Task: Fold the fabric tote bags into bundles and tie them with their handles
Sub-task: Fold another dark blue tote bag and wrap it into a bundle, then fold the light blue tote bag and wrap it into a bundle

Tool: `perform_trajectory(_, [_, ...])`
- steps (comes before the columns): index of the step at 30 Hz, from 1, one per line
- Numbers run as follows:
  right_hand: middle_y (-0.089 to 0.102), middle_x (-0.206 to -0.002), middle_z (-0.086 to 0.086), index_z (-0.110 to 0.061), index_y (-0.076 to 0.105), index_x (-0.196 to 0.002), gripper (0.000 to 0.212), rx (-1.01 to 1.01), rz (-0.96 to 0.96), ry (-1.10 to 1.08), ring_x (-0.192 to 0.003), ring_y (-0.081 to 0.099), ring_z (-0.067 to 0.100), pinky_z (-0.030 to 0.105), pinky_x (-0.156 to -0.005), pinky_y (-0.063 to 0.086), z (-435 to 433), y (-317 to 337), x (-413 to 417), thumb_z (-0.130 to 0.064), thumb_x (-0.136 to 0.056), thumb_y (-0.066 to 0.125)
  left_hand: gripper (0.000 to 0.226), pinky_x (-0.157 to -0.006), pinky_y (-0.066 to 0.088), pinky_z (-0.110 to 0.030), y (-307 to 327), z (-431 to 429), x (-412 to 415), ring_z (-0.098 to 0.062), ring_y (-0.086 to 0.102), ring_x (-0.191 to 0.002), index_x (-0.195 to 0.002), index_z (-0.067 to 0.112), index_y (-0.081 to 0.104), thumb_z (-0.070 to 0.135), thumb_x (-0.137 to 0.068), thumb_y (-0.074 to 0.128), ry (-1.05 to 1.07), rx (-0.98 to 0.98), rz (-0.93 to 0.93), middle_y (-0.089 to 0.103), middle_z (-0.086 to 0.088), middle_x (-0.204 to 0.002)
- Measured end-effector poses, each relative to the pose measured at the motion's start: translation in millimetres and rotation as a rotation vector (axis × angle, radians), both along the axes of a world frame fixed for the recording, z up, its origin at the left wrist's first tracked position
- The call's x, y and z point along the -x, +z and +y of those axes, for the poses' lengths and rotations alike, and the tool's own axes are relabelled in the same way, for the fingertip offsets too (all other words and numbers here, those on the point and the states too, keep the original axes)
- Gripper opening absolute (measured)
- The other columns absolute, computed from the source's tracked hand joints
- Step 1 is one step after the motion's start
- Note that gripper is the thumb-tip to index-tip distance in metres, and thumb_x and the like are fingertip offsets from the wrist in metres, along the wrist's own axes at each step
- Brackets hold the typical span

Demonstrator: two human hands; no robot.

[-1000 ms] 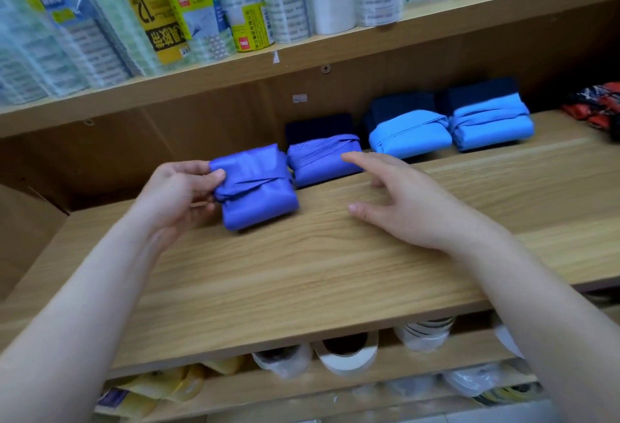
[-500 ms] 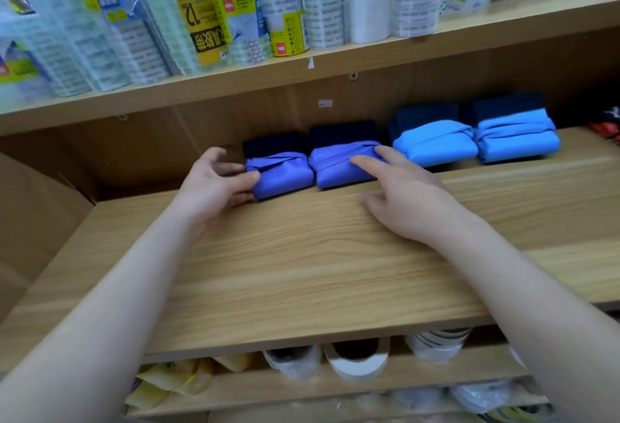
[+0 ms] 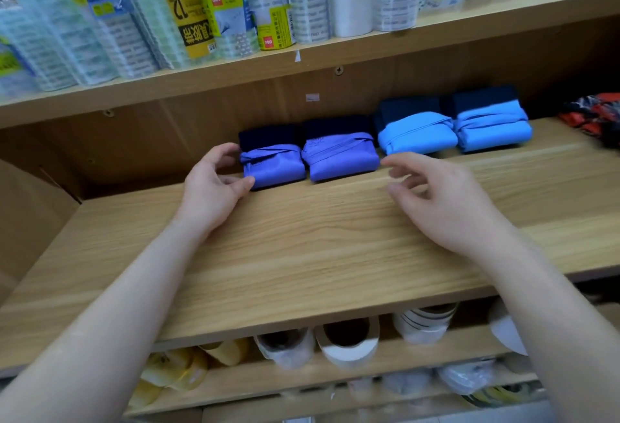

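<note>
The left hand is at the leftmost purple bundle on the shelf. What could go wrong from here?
1. The left hand touches the leftmost purple bundle with its thumb at a corner; the handle tie looks bunched on that side and may slip loose as the hand leaves.
2. The right hand hovers open close to the second purple bundle; a careless move could push it out of the row.

I am looking into a light wooden shelving unit under soft, even lighting. The middle shelf (image 3: 302,248) is stretching across the view, and its back panel (image 3: 201,127) is standing at 12 o'clock, showing a screw (image 3: 339,70) and a small label (image 3: 312,97). The upper shelf (image 3: 436,36) is carrying packaged tape rolls (image 3: 201,19) at 11 o'clock. The lower shelf (image 3: 369,380) at 6 o'clock is holding loose rolls (image 3: 347,343). A side panel (image 3: 30,214) is closing off 9 o'clock.
</note>
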State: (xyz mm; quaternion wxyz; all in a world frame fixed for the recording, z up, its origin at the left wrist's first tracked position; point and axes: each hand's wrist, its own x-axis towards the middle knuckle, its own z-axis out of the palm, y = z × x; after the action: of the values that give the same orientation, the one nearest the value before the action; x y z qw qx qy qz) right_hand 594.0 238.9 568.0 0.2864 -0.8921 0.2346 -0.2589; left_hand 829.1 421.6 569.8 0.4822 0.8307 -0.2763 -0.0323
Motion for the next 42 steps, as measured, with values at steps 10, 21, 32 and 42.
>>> perform_trajectory(10, [0.067,-0.079,-0.01,-0.035,0.068,-0.11,0.023,-0.065,-0.116,-0.132,-0.076,0.061,0.004,0.012,-0.067,0.047,40.9,-1.6,72.2,-0.024,-0.091,0.06,0.016,-0.074,0.05,-0.02,14.7,52.2,75.5,0.002,0.063,-0.082,-0.1,0.029,0.072,0.019,-0.091,0.063,-0.231,-0.095,-0.187,0.07,0.013,-0.084])
perform_trajectory(21, [0.065,-0.088,0.002,-0.014,0.067,-0.113,0.027,0.258,0.21,-0.408,-0.08,0.064,0.027,0.041,-0.067,0.055,108.8,-61.5,166.2,-0.01,-0.087,0.065,0.023,-0.078,0.049,-0.012,-23.1,97.4,139.0,0.001,0.059,-0.09,-0.099,0.018,0.074,0.003,-0.082,0.069,-0.793,-0.092,-0.586,0.066,0.01,-0.098])
perform_trajectory(32, [0.065,-0.106,0.003,-0.018,0.063,-0.124,0.036,-0.063,0.455,-0.817,-0.098,0.063,0.027,0.034,-0.073,0.045,144.6,-151.1,333.4,-0.016,-0.089,0.066,0.017,-0.081,0.052,-0.027,-148.2,35.0,219.6,-0.014,0.066,-0.092,-0.101,0.02,0.074,0.013,-0.089,0.065,-0.997,-0.366,-0.423,0.07,0.008,-0.099])
perform_trajectory(42, [0.064,-0.118,0.001,-0.023,0.059,-0.13,0.038,-0.377,0.362,-1.172,-0.103,0.063,0.024,0.039,-0.083,0.05,129.4,-229.8,531.8,-0.021,-0.092,0.062,0.016,-0.078,0.043,-0.024,-227.1,-76.3,389.9,-0.011,0.064,-0.093,-0.102,0.021,0.073,0.014,-0.091,0.064,-1.126,-0.566,-0.195,0.07,0.011,-0.099])
